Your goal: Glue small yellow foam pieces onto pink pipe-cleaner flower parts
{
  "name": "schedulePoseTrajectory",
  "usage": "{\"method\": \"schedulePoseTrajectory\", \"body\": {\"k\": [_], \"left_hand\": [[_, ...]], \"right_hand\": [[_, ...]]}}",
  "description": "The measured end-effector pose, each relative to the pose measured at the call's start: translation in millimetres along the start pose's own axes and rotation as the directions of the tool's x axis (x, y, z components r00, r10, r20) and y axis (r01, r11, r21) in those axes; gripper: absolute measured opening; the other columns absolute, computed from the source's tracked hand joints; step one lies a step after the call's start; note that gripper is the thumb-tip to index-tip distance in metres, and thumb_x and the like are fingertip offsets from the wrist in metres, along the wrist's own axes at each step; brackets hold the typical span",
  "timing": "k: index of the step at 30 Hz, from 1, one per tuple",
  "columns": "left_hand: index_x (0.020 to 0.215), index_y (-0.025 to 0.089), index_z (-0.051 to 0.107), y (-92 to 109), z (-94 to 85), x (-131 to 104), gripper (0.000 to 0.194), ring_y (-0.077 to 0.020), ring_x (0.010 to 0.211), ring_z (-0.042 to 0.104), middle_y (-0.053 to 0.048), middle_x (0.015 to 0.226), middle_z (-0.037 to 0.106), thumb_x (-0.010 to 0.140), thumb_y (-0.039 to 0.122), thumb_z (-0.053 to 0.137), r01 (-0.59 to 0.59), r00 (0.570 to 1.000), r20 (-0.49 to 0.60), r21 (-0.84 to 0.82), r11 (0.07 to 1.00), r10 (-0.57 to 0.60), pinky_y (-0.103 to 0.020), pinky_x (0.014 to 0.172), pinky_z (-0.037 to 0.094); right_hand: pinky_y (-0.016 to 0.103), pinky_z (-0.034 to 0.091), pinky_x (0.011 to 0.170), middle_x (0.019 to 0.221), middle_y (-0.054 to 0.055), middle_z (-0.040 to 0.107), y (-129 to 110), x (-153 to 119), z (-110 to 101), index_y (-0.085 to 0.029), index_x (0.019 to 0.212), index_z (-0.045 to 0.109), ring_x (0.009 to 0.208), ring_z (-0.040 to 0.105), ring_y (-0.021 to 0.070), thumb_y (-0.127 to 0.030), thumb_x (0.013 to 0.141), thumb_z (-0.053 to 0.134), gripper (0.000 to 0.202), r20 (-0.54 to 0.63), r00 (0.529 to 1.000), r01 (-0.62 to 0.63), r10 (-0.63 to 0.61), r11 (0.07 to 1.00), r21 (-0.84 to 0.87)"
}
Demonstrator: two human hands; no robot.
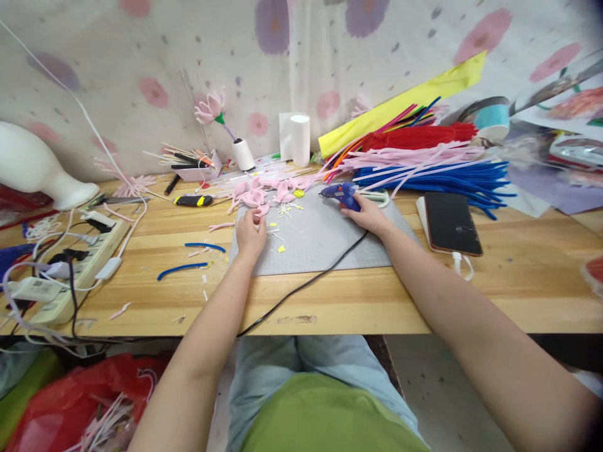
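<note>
My right hand [369, 215] is closed round the grip of a blue hot glue gun [341, 194], whose nozzle points left over the grey cutting mat [320, 242]. My left hand [251, 235], fingers pinched, has hold of a looped pink pipe-cleaner petal [262, 209] at the mat's left part. Just beyond it lie more pink petals [247, 188] in a loose heap. White and yellow scraps [281, 249] are scattered on the mat between my hands. From the glue gun a black cord [301, 286] runs across the mat to the table's front edge.
Bundles of blue pipe cleaners [438, 179] and red ones [419, 137] lie at the back right, near a phone [453, 223]. On the left are a utility knife [193, 201] and a power strip [89, 263] with tangled cables. A pink flower [211, 108] stands behind.
</note>
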State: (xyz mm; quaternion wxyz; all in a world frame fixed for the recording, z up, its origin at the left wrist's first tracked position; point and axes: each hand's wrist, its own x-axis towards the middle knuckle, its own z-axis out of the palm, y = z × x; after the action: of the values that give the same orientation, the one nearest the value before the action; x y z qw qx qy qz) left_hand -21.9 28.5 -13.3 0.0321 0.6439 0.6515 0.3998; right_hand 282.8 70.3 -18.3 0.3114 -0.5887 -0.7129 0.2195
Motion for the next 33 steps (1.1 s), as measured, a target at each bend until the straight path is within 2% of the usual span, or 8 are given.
{"method": "schedulePoseTrajectory", "body": {"k": [4, 11, 17, 20, 23, 27, 30, 33], "left_hand": [[0.091, 0.020, 0.057, -3, -1.7, 1, 0.013, -0.0207, 0.078, 0.056, -0.004, 0.074, 0.061, 0.079, 0.022, 0.050, -0.009, 1.000, -0.001, 0.014, 1.000, 0.009, -0.036, 0.079, 0.039], [0.095, 0.021, 0.056, -5, -5.6, -3, 0.017, -0.0192, 0.076, 0.056, -0.002, 0.073, 0.061, 0.080, 0.023, 0.051, 0.040, 0.998, -0.053, -0.061, 0.997, -0.043, -0.035, 0.079, 0.040], [0.100, 0.021, 0.056, -5, -12.9, -3, 0.024, -0.0192, 0.087, 0.056, -0.003, 0.083, 0.064, 0.076, 0.020, 0.055, 0.056, 0.987, -0.143, -0.097, 0.994, -0.069, -0.036, 0.087, 0.038], [0.091, 0.021, 0.060, -4, -14.6, -1, 0.015, -0.0195, 0.085, 0.056, -0.003, 0.081, 0.065, 0.076, 0.023, 0.056, 0.080, 0.995, -0.051, -0.103, 0.991, -0.086, -0.035, 0.085, 0.039], [0.078, 0.021, 0.062, -4, -15.0, 0, 0.012, -0.0191, 0.076, 0.055, -0.002, 0.071, 0.061, 0.078, 0.032, 0.056, 0.109, 0.993, 0.054, -0.093, 0.990, -0.105, -0.035, 0.079, 0.040], [0.066, 0.022, 0.058, -4, -14.6, 0, 0.021, -0.0189, 0.071, 0.053, 0.000, 0.058, 0.053, 0.079, 0.038, 0.056, 0.085, 0.994, 0.074, -0.047, 0.995, -0.082, -0.035, 0.078, 0.038], [0.060, 0.021, 0.054, -2, -13.6, -1, 0.028, -0.0191, 0.071, 0.053, -0.002, 0.060, 0.055, 0.081, 0.040, 0.053, 0.039, 0.995, 0.092, -0.010, 0.999, -0.038, -0.037, 0.082, 0.037], [0.073, 0.021, 0.058, 0, -13.2, -3, 0.015, -0.0210, 0.080, 0.055, -0.004, 0.073, 0.062, 0.081, 0.032, 0.053, 0.017, 0.998, 0.056, 0.020, 1.000, -0.019, -0.039, 0.085, 0.035]], "right_hand": [[0.043, 0.045, 0.086, 0.104, 0.008, 0.066, 1, 8, 1, -0.020, 0.107, 0.060, 0.094, 0.060, 0.0274, -0.036, 0.071, 0.057, 0.039, 0.022, 0.998, 0.062, -0.061, 0.998, -0.014], [0.045, 0.045, 0.087, 0.106, 0.010, 0.066, 7, 27, 7, -0.018, 0.111, 0.059, 0.096, 0.060, 0.0293, -0.035, 0.070, 0.058, 0.045, -0.063, 0.997, -0.055, 0.054, 0.998, -0.009], [0.045, 0.045, 0.088, 0.106, 0.011, 0.066, 13, 17, 3, -0.018, 0.110, 0.058, 0.099, 0.060, 0.0304, -0.035, 0.071, 0.058, 0.043, -0.074, 0.995, -0.076, 0.072, 0.996, -0.056], [0.046, 0.046, 0.086, 0.108, 0.013, 0.065, 10, 8, -1, -0.018, 0.111, 0.057, 0.099, 0.060, 0.0314, -0.041, 0.071, 0.061, 0.047, -0.071, 0.994, -0.094, 0.087, 0.989, -0.117], [0.045, 0.046, 0.085, 0.112, 0.014, 0.063, 6, 2, -4, -0.017, 0.114, 0.054, 0.099, 0.060, 0.0307, -0.045, 0.067, 0.066, 0.056, -0.085, 0.996, -0.041, 0.029, 0.988, -0.149], [0.044, 0.047, 0.081, 0.109, 0.016, 0.063, -1, 3, -3, -0.016, 0.113, 0.054, 0.098, 0.060, 0.0314, -0.048, 0.065, 0.069, 0.060, -0.089, 0.996, -0.018, -0.003, 0.971, -0.239], [0.044, 0.047, 0.079, 0.105, 0.017, 0.063, -3, 4, -4, -0.014, 0.111, 0.055, 0.095, 0.060, 0.0318, -0.052, 0.062, 0.070, 0.063, -0.076, 0.997, -0.017, -0.007, 0.951, -0.309], [0.041, 0.047, 0.078, 0.104, 0.016, 0.064, -2, 2, -13, -0.015, 0.108, 0.056, 0.094, 0.060, 0.0296, -0.053, 0.062, 0.070, 0.061, -0.057, 0.997, 0.037, -0.060, 0.940, -0.339]]}}
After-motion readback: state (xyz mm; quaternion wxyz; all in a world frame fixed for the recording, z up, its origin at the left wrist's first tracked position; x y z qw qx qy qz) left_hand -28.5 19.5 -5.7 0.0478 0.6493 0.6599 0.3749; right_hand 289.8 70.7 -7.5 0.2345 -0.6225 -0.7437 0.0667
